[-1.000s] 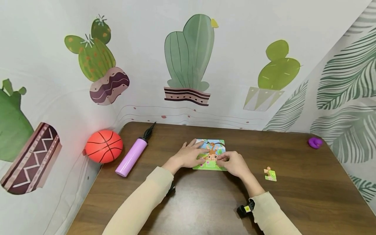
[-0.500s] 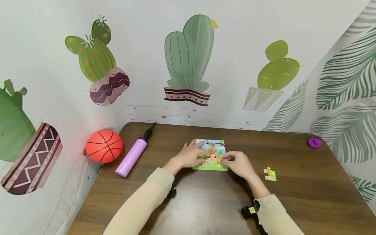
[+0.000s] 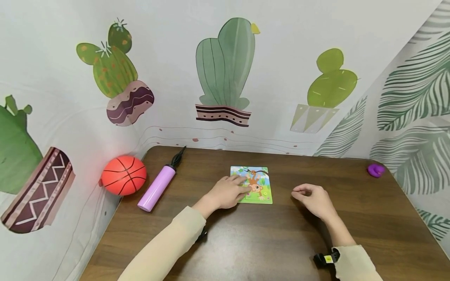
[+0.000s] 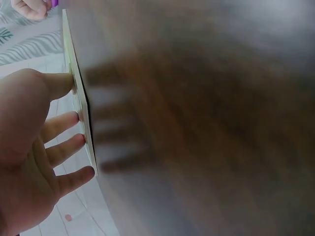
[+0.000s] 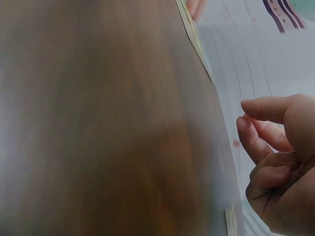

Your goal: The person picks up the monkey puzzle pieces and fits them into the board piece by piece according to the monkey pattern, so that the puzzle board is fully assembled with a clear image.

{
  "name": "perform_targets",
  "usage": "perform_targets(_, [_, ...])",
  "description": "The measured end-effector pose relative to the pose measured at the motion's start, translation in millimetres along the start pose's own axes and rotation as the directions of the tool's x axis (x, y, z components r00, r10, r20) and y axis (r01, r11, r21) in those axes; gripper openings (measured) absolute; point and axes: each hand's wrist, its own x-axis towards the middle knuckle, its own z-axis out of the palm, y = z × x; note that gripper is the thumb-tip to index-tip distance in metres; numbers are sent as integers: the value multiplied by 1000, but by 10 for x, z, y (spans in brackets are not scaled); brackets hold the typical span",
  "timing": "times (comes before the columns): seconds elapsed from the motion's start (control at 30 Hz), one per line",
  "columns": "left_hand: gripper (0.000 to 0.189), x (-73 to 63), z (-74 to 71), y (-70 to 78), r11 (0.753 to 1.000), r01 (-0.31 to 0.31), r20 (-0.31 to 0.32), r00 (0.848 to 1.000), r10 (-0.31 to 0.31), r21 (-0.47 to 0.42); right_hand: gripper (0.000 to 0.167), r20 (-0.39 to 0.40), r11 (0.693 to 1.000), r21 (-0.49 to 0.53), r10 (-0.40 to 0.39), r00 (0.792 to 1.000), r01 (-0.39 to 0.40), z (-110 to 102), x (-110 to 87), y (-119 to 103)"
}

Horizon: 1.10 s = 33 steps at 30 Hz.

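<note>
A square jigsaw puzzle [image 3: 261, 198] with a hanging monkey on it lies flat on the table. My left hand [image 3: 226, 192] rests on its left part, covering some of the picture; in the left wrist view the thumb and fingertips touch the board. To the right of the puzzle and apart from it is my right hand [image 3: 314, 199], its fingers loosely bent, with nothing seen between thumb and forefinger. A loose puzzle piece [image 5: 230, 221] shows as a thin edge at the bottom of the right wrist view; the head view has it hidden behind the right hand.
A pink hand pump [image 3: 158, 187] with a black nozzle lies on the left of the brown table [image 3: 239, 242], beside an orange toy basketball [image 3: 124, 175]. A small purple toy [image 3: 375, 170] sits in the far right corner. A cactus-print cloth [image 3: 168, 78] hangs behind.
My right hand has left the puzzle's right edge and moved right, over where the loose piece showed. The left hand has slid slightly down and left, staying on the puzzle.
</note>
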Motion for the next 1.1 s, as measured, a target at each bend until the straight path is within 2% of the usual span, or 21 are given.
perform_targets(0.2, [42, -27, 37, -14, 1000, -1, 13, 1000, 0, 26, 22, -28, 999, -5, 40, 999, -40, -222, -125, 209])
perform_targets(0.4, [37, 11, 19, -9, 999, 27, -25, 999, -28, -25, 24, -35, 996, -55, 71, 997, -73, -400, -233, 368])
perform_targets(0.6, [33, 45, -5, 8, 997, 54, -35, 998, -56, -60, 33, 10, 991, -103, 88, 996, -87, -502, -322, 492])
perform_targets(0.83, [25, 60, -16, -1, 994, 58, -88, 994, -66, -91, 58, 117, 982, -167, 107, 987, -86, -606, -346, 549])
perform_targets(0.97, [21, 70, -30, 13, 997, 27, -133, 990, -36, -75, 65, 162, 982, -167, 120, 979, -93, -635, -352, 547])
perform_targets(1.1, [15, 68, -48, 61, 999, -29, -160, 987, 25, -24, 64, 179, 982, -171, 111, 978, -81, -640, -351, 544])
